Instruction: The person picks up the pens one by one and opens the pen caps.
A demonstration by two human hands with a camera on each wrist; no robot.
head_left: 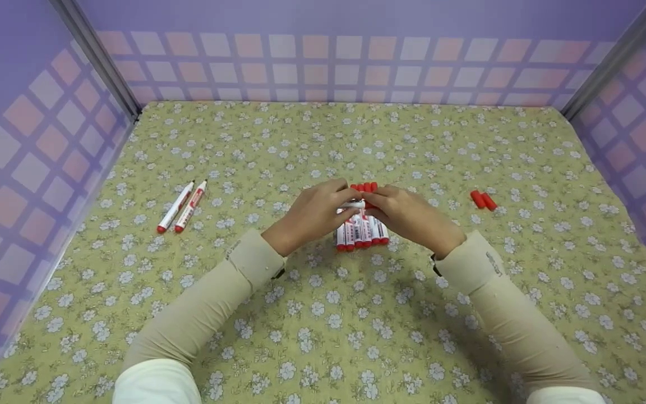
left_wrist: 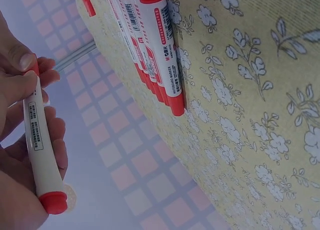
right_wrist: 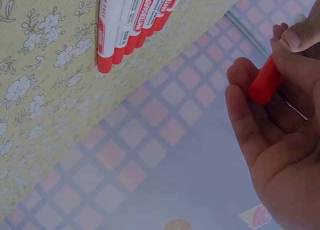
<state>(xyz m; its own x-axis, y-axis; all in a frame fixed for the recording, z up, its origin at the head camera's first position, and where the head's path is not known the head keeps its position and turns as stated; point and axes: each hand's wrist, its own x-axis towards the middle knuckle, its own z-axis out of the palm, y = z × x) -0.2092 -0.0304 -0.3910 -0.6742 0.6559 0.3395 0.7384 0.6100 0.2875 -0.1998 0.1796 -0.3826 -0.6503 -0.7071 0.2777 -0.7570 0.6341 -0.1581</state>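
Both hands meet over the middle of the floral cloth. My left hand (head_left: 341, 201) grips the white barrel of a whiteboard marker (head_left: 355, 205), whose red butt end (left_wrist: 53, 202) shows in the left wrist view. My right hand (head_left: 376, 200) pinches the red cap (right_wrist: 265, 80) at that marker's other end. I cannot tell whether the cap is seated or off. Just under the hands, a row of several capped red markers (head_left: 360, 233) lies side by side on the cloth. The row also appears as markers (left_wrist: 156, 54) and markers (right_wrist: 134, 20) in the wrist views.
Two uncapped markers (head_left: 182, 206) lie together at the left. Two loose red caps (head_left: 483, 200) lie at the right. The yellow-green floral cloth (head_left: 323, 336) is enclosed by purple checked walls (head_left: 31, 146) on three sides.
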